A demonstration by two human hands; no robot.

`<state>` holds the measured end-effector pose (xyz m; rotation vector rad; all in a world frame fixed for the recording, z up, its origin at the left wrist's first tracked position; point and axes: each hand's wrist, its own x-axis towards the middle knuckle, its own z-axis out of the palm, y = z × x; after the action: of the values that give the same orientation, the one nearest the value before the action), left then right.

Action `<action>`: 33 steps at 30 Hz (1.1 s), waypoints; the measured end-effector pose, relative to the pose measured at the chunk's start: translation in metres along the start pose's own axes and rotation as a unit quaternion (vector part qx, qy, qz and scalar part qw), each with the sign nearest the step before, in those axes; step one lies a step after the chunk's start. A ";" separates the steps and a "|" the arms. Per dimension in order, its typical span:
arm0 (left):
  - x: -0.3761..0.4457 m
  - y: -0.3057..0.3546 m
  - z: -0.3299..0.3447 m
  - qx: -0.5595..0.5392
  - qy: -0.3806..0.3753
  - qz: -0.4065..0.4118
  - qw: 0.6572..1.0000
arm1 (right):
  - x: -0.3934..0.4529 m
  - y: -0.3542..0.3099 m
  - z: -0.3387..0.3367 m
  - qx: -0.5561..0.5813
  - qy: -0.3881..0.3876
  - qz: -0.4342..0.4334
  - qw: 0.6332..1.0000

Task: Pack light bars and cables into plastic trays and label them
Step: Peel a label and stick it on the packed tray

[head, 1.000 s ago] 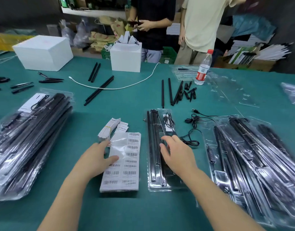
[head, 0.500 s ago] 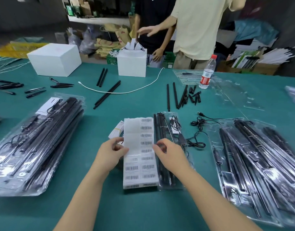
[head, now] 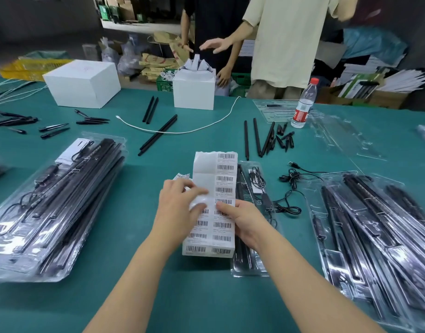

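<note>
A long white sheet of barcode labels (head: pixel 221 179) is held up over the green table, its right edge overlapping a clear plastic tray (head: pixel 257 267) packed with black light bars and a cable. My left hand (head: pixel 180 207) grips the sheet's left side, thumb and fingers working at a peeled label near the middle. My right hand (head: pixel 245 219) pinches the sheet's right edge, with its thumb on the printed face. Under the sheet a small stack of further label sheets (head: pixel 181 176) peeks out.
Stacks of filled trays lie at left (head: pixel 55 207) and right (head: pixel 375 236). A loose black cable (head: pixel 290 188), loose black bars (head: pixel 257 138), a water bottle (head: pixel 304 104), empty clear trays (head: pixel 346 138), two white boxes (head: pixel 83 82) and a white cord (head: pixel 182 131) sit farther back. Two people stand across the table.
Both hands lifted the label sheet off the table and brought it right, over the tray's edge. My right hand left the tray and took hold of the sheet. The view tilted upward.
</note>
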<state>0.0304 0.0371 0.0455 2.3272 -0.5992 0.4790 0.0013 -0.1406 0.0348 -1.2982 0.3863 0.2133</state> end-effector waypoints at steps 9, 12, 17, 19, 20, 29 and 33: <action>0.003 -0.002 0.009 0.010 -0.118 0.030 0.993 | 0.004 -0.001 -0.004 0.020 0.017 0.030 0.999; 0.003 -0.003 0.010 0.011 -0.129 0.036 0.991 | 0.005 0.000 -0.004 0.012 0.023 0.029 0.999; 0.002 -0.003 0.010 0.014 -0.113 0.056 0.992 | 0.007 0.001 -0.004 0.008 0.028 0.028 0.999; 0.001 -0.002 0.010 0.019 -0.115 0.058 0.991 | 0.009 0.002 -0.004 0.003 0.034 0.029 0.999; 0.001 -0.002 0.010 0.021 -0.117 0.057 0.991 | 0.009 0.002 -0.003 0.001 0.036 0.029 0.999; 0.002 -0.005 0.012 -0.033 -0.134 -0.013 0.990 | 0.008 0.002 -0.004 -0.015 -0.003 0.013 1.000; 0.003 -0.001 0.009 -0.029 -0.137 -0.018 0.990 | 0.005 0.001 -0.004 -0.029 -0.014 0.000 0.999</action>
<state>0.0351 0.0307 0.0399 2.3617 -0.6875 0.1225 0.0050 -0.1441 0.0309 -1.3508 0.3585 0.2431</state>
